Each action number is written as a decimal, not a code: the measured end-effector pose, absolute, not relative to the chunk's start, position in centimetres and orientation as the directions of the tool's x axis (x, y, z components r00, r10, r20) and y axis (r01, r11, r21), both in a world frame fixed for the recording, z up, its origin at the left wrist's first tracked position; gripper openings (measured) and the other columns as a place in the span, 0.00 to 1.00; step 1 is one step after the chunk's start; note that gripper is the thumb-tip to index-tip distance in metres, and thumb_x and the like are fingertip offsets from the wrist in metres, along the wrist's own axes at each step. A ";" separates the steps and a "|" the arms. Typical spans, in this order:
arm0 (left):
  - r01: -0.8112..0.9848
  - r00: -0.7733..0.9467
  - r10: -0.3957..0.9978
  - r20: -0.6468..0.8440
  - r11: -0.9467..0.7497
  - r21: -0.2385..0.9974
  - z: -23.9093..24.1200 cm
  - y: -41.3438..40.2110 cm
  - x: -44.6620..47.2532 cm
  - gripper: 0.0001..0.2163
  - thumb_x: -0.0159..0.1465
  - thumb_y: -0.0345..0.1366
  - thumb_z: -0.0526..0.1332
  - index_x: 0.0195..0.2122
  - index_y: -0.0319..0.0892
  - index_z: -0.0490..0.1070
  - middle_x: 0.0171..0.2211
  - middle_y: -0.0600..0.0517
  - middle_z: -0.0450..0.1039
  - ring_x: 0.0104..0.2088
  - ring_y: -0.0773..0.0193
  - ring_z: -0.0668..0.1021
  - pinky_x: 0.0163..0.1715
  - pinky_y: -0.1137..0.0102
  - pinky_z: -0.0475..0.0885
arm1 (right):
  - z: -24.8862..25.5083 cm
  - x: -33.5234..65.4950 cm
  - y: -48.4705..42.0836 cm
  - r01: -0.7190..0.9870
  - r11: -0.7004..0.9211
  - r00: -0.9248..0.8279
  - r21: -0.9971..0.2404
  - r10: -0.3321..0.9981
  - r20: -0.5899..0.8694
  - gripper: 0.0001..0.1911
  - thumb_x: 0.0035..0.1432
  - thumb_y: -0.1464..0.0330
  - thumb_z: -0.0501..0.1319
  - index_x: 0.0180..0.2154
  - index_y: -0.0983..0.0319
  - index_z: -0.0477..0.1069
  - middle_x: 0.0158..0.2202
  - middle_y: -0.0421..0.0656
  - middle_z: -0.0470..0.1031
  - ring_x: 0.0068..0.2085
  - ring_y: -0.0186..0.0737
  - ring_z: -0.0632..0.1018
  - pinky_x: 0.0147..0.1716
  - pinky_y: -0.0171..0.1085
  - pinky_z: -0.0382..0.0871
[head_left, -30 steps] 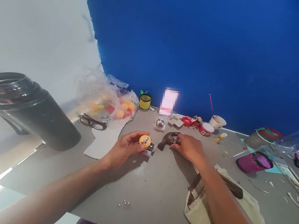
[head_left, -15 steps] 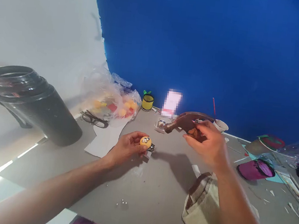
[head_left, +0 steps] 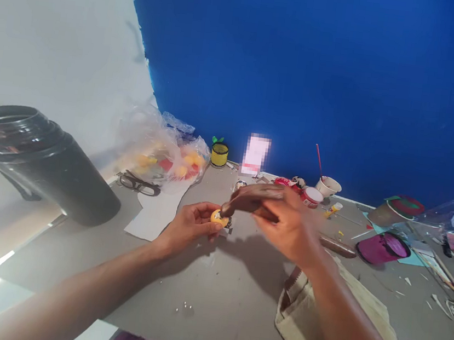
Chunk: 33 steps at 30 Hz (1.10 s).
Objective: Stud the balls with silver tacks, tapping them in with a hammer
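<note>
My left hand [head_left: 193,223] is closed around a small yellow ball [head_left: 216,218] with shiny silver studs on its top. Just behind the ball is a small black-and-silver piece [head_left: 228,222], partly hidden. My right hand [head_left: 287,221] grips a brown hammer [head_left: 252,195] close to its head. The hammer's striking face is at the studded top of the ball and hides part of it; whether it presses there I cannot tell. Behind my right wrist the handle's end sticks out. Several tiny shiny bits [head_left: 184,306] lie on the table [head_left: 226,308] below my hands.
A large dark flask [head_left: 62,166] stands at the left, near eyeglasses [head_left: 138,183] and a plastic bag [head_left: 171,155]. At the back are a yellow container [head_left: 219,155] and a paper cup [head_left: 328,187]. To the right are a beige cloth [head_left: 343,300] and a purple container [head_left: 383,247].
My right hand has brought the hammer left and down, from above the table onto the ball's top. My left hand still holds the ball in nearly the same place.
</note>
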<state>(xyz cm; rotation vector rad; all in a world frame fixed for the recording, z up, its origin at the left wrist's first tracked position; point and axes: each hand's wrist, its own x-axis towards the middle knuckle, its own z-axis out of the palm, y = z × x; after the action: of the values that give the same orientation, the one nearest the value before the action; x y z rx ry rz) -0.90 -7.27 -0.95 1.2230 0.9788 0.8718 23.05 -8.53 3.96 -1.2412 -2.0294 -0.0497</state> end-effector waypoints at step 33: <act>0.316 0.354 0.935 0.032 -0.152 0.937 3.3 -10.4 0.8 0.19 0.63 0.39 0.67 0.55 0.47 0.70 0.45 0.48 0.80 0.40 0.56 0.81 0.41 0.62 0.77 | 2.9 22.1 -7.9 0.324 0.233 -0.433 -0.917 0.898 0.075 0.21 0.54 0.63 0.70 0.51 0.57 0.77 0.47 0.44 0.79 0.44 0.44 0.78 0.43 0.40 0.73</act>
<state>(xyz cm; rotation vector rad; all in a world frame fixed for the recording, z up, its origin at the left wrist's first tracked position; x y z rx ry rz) 0.82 -10.43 3.29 1.6749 1.1295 0.8245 22.09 -7.86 2.91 -1.1204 -1.8855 1.1812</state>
